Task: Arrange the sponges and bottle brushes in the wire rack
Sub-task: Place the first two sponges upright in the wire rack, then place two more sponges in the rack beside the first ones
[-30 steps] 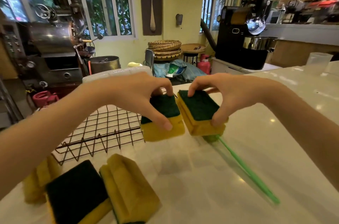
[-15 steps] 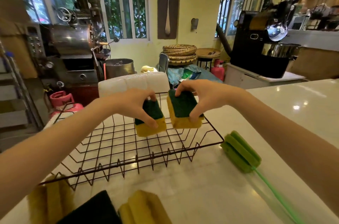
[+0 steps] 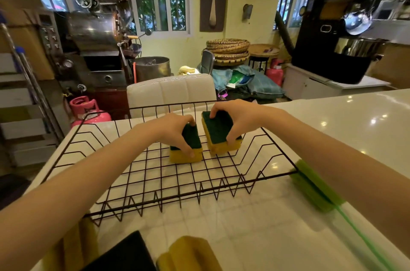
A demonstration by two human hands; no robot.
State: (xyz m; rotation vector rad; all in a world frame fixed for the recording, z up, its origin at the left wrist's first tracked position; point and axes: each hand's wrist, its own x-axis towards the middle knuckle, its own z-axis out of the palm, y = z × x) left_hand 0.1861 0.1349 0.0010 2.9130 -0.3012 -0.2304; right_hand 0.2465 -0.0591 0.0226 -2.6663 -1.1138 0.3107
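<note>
Left hand [image 3: 175,132]: thumb and fingers clamped across a yellow foam sponge with dark green scouring face [image 3: 187,148], held on edge, green face tilted toward the right. Right hand [image 3: 238,122]: same pinch on a second yellow-and-green sponge [image 3: 219,132], also on edge, green face turned toward the camera.

Both sponges sit low over the floor of the black wire rack [image 3: 168,184], toward its far right part; bottoms look to be touching or just off the wires, cannot tell which. The two are just beside each other, narrow gap between.

Rack stands on the white glossy countertop [image 3: 277,226], long axis left to right.

Outside the rack's near right corner: green sponge-headed bottle brush with thin green handle [image 3: 315,188], handle running toward the near right edge. Right hand is the nearer one to it.

Near edge of the countertop: more yellow and green sponges [image 3: 188,253], partly cut off, closer to the left arm.

Judgement: next reach goes back toward the near edge.
</note>
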